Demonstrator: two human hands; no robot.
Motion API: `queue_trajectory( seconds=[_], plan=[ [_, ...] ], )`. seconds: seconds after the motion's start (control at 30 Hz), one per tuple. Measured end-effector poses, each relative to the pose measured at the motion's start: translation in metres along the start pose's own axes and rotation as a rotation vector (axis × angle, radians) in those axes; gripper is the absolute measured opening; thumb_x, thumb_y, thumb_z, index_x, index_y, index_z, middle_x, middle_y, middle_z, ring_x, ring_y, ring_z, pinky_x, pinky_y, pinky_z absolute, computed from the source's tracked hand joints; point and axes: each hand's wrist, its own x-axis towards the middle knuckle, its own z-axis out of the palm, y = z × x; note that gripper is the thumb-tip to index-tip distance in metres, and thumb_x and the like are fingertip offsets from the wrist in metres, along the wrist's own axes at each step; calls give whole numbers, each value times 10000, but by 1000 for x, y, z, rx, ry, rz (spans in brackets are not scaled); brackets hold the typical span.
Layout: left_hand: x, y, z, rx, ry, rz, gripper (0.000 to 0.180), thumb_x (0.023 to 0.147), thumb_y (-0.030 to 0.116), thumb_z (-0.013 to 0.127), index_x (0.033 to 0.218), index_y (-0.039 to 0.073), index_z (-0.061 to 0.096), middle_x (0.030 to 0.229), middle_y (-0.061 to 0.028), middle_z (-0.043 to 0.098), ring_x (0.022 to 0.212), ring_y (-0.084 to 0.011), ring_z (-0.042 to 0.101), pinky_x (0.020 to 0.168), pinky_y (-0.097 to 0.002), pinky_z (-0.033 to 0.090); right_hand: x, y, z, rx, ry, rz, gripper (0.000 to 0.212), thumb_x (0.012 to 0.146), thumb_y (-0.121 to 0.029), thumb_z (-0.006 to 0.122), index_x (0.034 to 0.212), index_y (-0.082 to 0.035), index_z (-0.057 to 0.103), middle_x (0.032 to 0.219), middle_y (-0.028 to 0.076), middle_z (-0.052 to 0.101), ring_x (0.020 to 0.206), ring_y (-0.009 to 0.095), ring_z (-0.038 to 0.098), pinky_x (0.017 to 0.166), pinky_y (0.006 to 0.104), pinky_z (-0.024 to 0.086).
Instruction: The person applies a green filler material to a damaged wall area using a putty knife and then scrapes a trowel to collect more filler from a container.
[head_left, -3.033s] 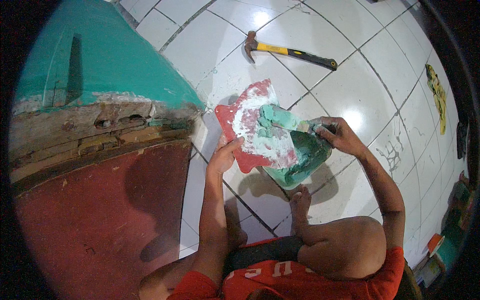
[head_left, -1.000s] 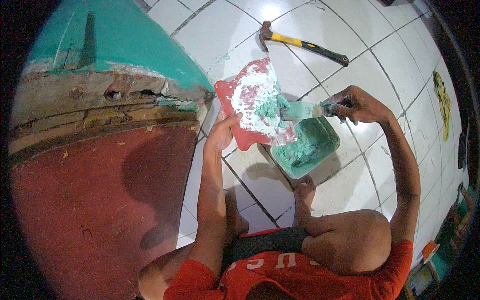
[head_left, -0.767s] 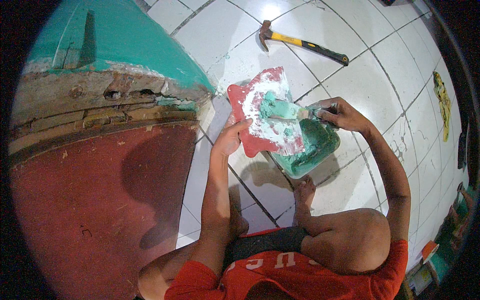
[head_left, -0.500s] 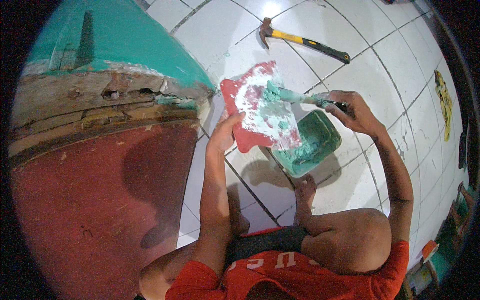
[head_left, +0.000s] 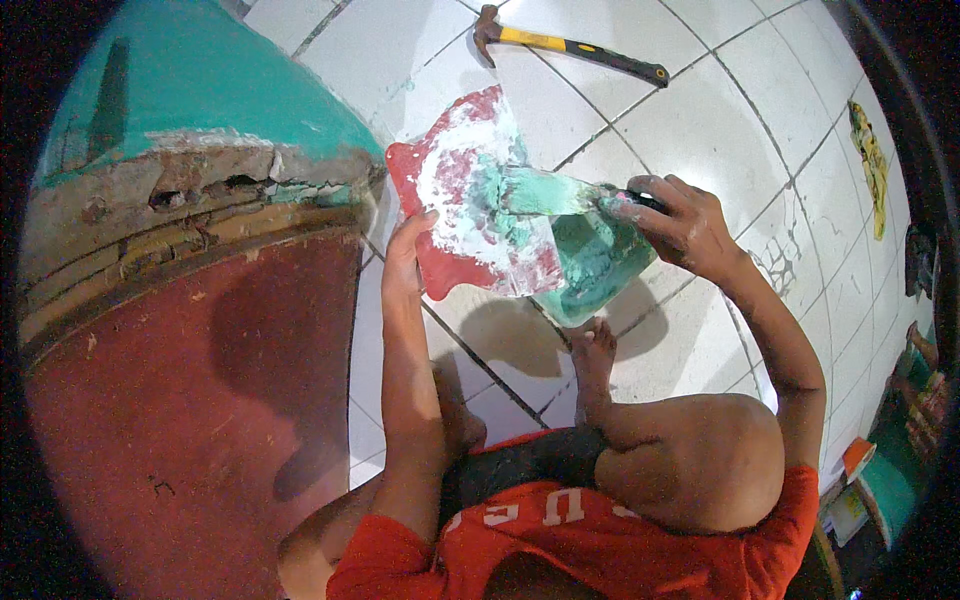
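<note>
My left hand (head_left: 408, 246) grips the lower left edge of a red plastic board (head_left: 450, 270), thumb on top. White and green putty (head_left: 487, 210) is smeared over the board's face. In my right hand (head_left: 685, 222) is a putty knife (head_left: 548, 192), held by its dark handle. Its blade is coated in pale green and lies against the putty near the board's middle. Below the board's right side a green container (head_left: 610, 265) with more green putty stands on the floor, partly covered by the board and the knife.
A claw hammer (head_left: 570, 45) with a yellow and black handle lies on the white tiles (head_left: 700, 130) beyond the board. At left, a teal wall (head_left: 220, 80) meets a broken wooden edge (head_left: 200, 190) above a red surface (head_left: 200, 400). A yellow patterned wrapper (head_left: 868, 165) lies far right.
The view has shifted, so most things sit further left and higher. The knife blade now lies flatter, showing its broad side, and has moved lower on the board.
</note>
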Motion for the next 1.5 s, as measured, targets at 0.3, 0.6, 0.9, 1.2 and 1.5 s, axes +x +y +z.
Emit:
queue_trajectory(
  seconds=[0.3,0.6,0.9,1.2,1.5],
  plan=[
    [1,15,-1,252,38,47,456,810,126,557,1240,38,434,1105,-88,556,967,-194,563,849,-331,449,-18,22,-24,23,-12,86,368,714,-105,626,1067,-208,602,980,54,607,726,237,607,569,333,501],
    [3,-4,3,148,16,-13,453,861,233,547,1244,25,422,1136,-93,538,1016,-188,541,873,-325,435,-42,26,-21,14,-599,292,190,765,-112,549,939,-136,620,690,98,617,629,269,609,579,381,484],
    [10,-72,-8,23,-14,-206,489,836,240,589,1255,61,409,1147,-67,516,1021,-182,526,862,-337,452,-34,44,10,-114,-587,98,141,685,-119,630,822,-116,598,594,91,573,583,258,602,546,376,473],
    [22,-101,-28,-105,-85,-385,455,851,215,553,1247,42,410,1141,-84,531,1016,-193,541,873,-353,450,-23,31,52,-238,-433,-75,64,685,-120,588,739,-89,603,633,96,595,670,264,628,601,383,492],
    [30,-121,-47,-219,-81,-483,456,851,221,528,1243,16,414,1151,-89,529,1034,-215,536,906,-369,426,-6,40,93,-165,-751,-140,64,722,-156,565,696,-105,595,610,63,595,641,228,632,566,347,496]
  ],
)
